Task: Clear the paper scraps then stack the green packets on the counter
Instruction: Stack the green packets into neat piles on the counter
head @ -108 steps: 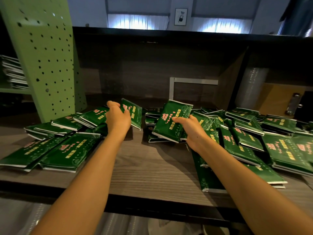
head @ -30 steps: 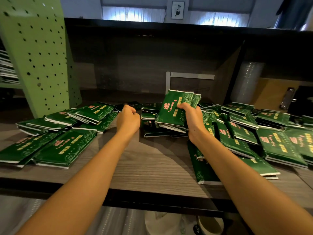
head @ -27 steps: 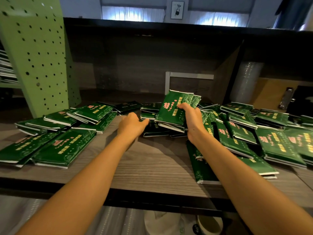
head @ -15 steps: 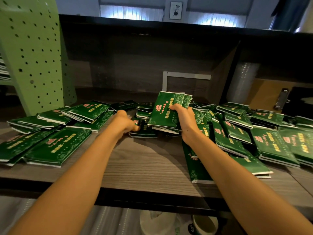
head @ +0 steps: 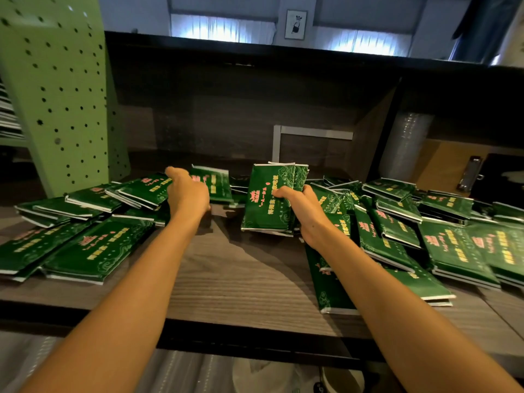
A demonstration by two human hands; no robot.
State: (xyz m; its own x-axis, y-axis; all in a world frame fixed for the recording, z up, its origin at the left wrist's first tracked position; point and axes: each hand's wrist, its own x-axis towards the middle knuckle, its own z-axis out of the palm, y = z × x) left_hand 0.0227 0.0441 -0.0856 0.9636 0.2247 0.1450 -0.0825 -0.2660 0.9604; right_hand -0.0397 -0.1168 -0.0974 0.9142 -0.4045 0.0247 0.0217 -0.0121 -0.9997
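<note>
Green packets with pink and yellow print lie scattered over the wooden counter (head: 241,279). My right hand (head: 300,208) grips a small upright stack of green packets (head: 269,199), thumb across its front, its lower edge near the counter. My left hand (head: 187,194) holds a single green packet (head: 212,182) lifted at the back centre. A loose pile of packets (head: 85,245) lies at the left and a larger spread of packets (head: 453,239) at the right. I see no paper scraps.
A green perforated panel (head: 56,95) stands at the back left. Behind the counter rises a dark back wall (head: 226,109) with a grey metal frame (head: 306,137). A clipboard (head: 470,174) and a bubble-wrap roll (head: 408,146) sit at the back right.
My left hand reached under the middle packets, then lifted one packet up at the back. My right hand kept its stack, now holding more packets than 3.6 s ago.
</note>
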